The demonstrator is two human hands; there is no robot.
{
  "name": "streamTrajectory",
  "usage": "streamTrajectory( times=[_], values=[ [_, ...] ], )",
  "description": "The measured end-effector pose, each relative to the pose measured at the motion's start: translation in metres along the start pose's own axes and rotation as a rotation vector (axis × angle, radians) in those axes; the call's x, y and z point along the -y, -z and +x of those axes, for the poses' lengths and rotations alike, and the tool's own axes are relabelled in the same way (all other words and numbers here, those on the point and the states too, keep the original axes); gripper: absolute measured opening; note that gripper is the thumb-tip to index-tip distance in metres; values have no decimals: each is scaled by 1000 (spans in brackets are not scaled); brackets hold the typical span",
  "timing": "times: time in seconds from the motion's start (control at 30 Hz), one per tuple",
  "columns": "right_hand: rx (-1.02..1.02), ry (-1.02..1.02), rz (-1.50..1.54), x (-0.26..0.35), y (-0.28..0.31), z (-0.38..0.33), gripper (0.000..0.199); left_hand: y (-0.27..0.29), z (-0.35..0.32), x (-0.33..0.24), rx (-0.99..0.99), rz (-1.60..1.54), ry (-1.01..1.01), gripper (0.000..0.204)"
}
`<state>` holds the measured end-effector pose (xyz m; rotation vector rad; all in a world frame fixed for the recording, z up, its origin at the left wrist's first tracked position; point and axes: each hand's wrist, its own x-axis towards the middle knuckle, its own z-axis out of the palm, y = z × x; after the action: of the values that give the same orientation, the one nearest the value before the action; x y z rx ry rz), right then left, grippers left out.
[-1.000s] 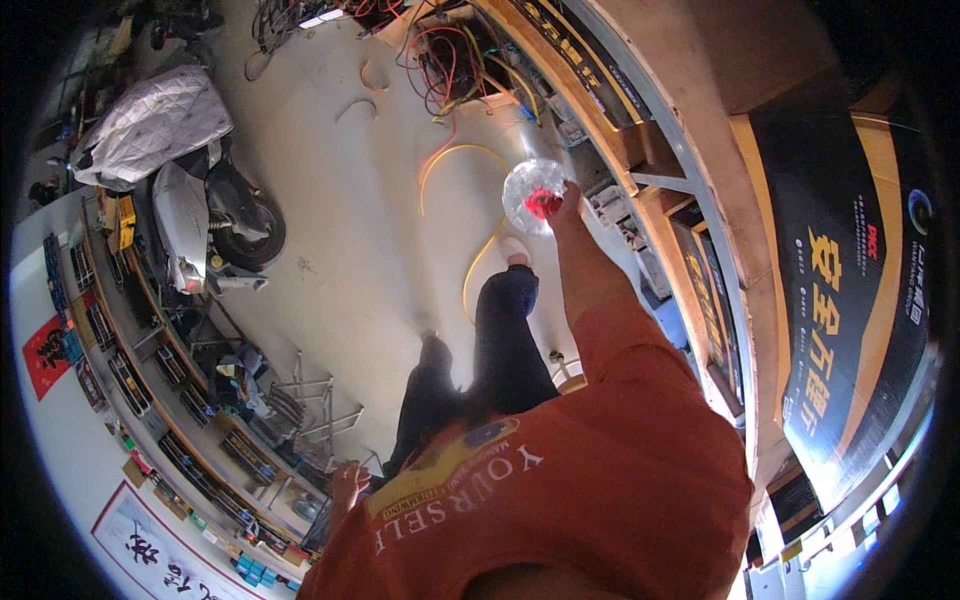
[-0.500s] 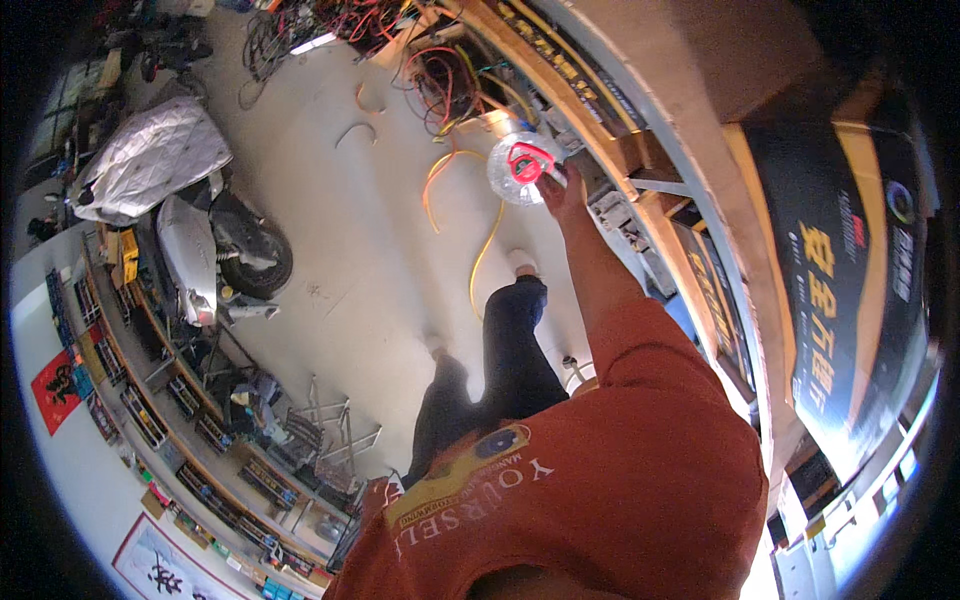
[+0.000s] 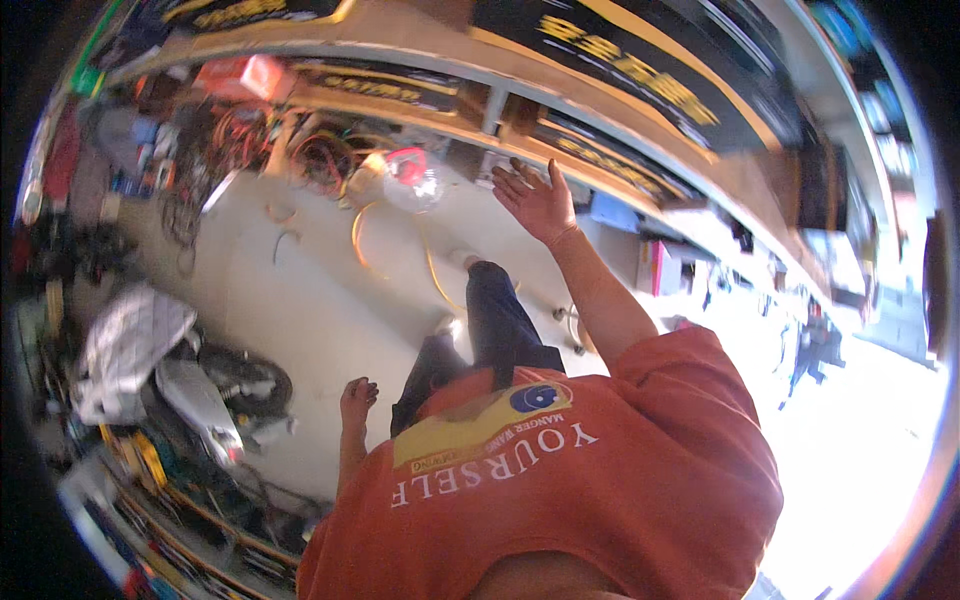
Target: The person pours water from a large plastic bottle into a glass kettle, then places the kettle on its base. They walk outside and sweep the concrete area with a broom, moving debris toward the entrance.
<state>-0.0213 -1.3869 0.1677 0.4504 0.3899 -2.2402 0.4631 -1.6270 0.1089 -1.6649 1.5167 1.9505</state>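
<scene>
My right hand [image 3: 540, 205] is held out over the floor with its fingers spread and nothing in it. Close to its left stands a round, clear plastic container [image 3: 425, 192] with a red top [image 3: 405, 163], apart from the fingers. It looks like a jug seen from above, though motion blur hides the detail. Down by my left leg, my left hand [image 3: 360, 400] hangs empty, its fingers loosely bent and slightly apart. The nearest thing to it is a parked scooter [image 3: 195, 405], some way to the left.
Shelving with black and orange boxes [image 3: 620, 65] runs along the far and right side. Tangled hoses [image 3: 320, 165] lie at the far left, and a yellow hose [image 3: 430, 265] crosses the floor. A silvery cover [image 3: 135, 340] drapes the scooter. Bright light washes out the right side.
My right hand has let go of the red-topped container, which stays on the floor, and opened. My left hand has come into sight. The view has turned to the right.
</scene>
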Motion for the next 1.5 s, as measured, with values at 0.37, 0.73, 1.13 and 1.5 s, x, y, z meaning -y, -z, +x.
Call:
streamTrajectory(
  times=[0.37,0.73,1.13,1.5],
  values=[
    [-954,409,-20,-134,240,-378,41,-29,76,-64,354,292,-77,17],
    [-1168,796,634,-297,396,-645,22,-346,20,-38,804,968,-295,18],
    [-1322,794,604,-293,493,-866,24,-559,-259,185,1372,1261,-329,27],
    [-1230,970,712,-155,509,-965,38,-686,-207,224,560,1442,-285,19]
  ],
)
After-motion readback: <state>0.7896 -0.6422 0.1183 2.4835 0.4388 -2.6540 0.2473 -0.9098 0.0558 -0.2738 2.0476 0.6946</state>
